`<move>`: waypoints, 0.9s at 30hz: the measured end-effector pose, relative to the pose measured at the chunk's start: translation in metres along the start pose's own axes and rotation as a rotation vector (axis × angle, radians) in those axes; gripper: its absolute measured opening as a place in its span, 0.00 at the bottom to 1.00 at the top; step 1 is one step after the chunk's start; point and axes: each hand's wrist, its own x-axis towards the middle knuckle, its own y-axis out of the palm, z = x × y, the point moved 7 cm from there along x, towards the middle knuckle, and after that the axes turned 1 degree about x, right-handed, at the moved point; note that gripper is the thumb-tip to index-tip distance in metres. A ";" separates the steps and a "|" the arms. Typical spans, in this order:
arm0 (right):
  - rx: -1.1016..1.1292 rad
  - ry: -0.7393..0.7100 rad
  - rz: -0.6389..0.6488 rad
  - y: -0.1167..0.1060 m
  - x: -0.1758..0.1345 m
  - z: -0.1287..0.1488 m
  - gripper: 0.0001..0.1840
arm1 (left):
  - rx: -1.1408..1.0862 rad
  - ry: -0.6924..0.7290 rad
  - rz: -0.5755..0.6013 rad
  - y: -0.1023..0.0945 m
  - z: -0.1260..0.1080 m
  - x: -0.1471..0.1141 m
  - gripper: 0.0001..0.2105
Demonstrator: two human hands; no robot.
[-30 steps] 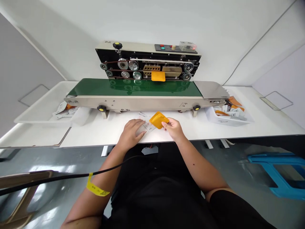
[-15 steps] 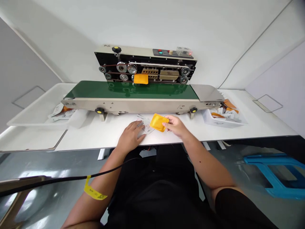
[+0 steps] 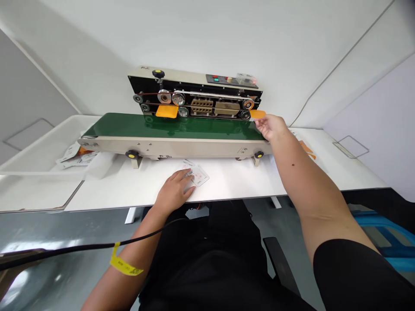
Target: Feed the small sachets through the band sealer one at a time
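Note:
My right hand [image 3: 269, 126] pinches an orange pouch [image 3: 257, 114] at the right end of the band sealing machine [image 3: 212, 95], beside its right-hand rollers. A second orange pouch [image 3: 167, 112] hangs from the machine's left rollers, above the green conveyor belt [image 3: 207, 128]. My left hand [image 3: 174, 190] lies on the white table with its fingers spread. Its fingertips rest on white printed sachets [image 3: 200, 175], which it partly covers.
On the left, a translucent white bin [image 3: 39, 170] holds several printed pouches [image 3: 76, 156]. Orange and white pouches [image 3: 306, 149] lie at the right, partly behind my forearm. A black cable [image 3: 81, 247] with a yellow tag crosses my left arm. A blue stool [image 3: 385, 233] stands at the lower right.
My right hand has carried its orange pouch from the table's front up to the machine's right rollers. The other pouch has travelled left along the machine. My left hand stays on the sachets.

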 end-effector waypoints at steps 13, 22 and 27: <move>-0.627 -0.908 0.009 0.006 -0.102 -0.034 0.16 | 0.075 0.001 0.045 0.005 -0.001 0.001 0.27; -1.209 -0.690 1.058 0.034 -0.227 -0.229 0.46 | 0.037 -0.008 0.059 0.007 0.000 -0.001 0.29; -1.159 -0.797 0.986 0.016 -0.235 -0.226 0.42 | 0.040 -0.011 0.046 0.004 -0.001 -0.001 0.32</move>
